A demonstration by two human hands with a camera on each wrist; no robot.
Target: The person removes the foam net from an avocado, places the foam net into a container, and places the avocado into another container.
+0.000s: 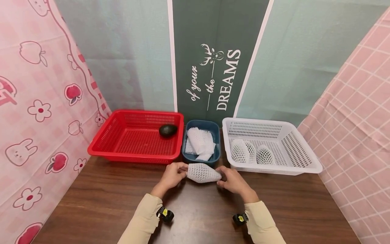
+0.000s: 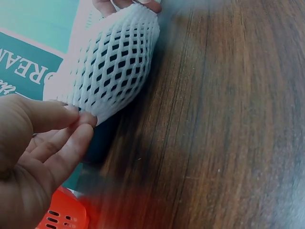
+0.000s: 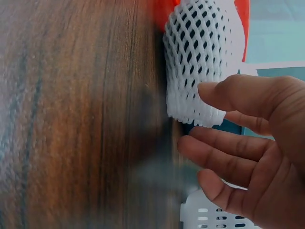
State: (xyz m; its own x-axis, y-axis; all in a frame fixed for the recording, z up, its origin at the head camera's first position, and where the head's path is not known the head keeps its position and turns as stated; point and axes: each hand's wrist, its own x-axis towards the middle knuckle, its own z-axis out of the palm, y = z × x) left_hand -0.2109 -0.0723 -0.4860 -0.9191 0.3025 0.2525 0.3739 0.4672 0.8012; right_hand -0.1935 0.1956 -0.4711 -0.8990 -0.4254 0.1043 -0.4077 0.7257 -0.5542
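A white foam fruit net (image 1: 203, 173) is held lengthwise above the table, in front of the small blue bin. It bulges in the middle, and something dark shows through its mesh. My left hand (image 1: 173, 175) pinches the net's left end between thumb and fingertips, close up in the left wrist view. At the other end, my right hand (image 1: 234, 179) holds the net's edge between thumb (image 3: 214, 93) and index finger, while its remaining fingers stay loosely bent away. A bare dark avocado (image 1: 168, 130) lies in the red basket (image 1: 137, 158).
Several foam nets (image 1: 201, 142) lie in the blue bin (image 1: 215, 159) behind my hands. To the right, a white basket (image 1: 286, 168) holds 3 dark fruits in nets (image 1: 265, 156). Curtains (image 1: 350, 112) enclose the wooden table (image 1: 195, 217) at the back and sides.
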